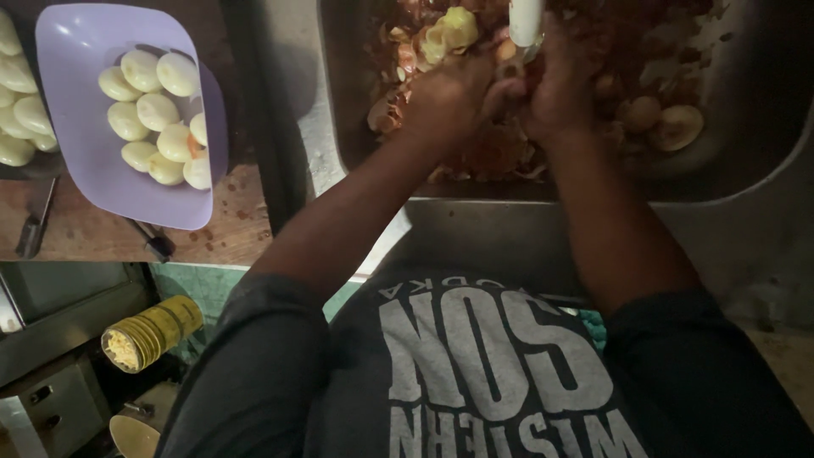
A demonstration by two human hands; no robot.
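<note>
My left hand and my right hand are pressed together over a steel sink, just below a white tap spout. Both hands close around something small between them; it is hidden by the fingers. The sink holds a heap of reddish-brown peelings and a few unpeeled round pieces. A yellowish peeled piece lies at the sink's far edge, above my left hand.
A lilac bowl with several pale peeled pieces sits on a wooden board to the left. A second dish of peeled pieces is at the far left. A knife handle lies below. A yellow container stands lower left.
</note>
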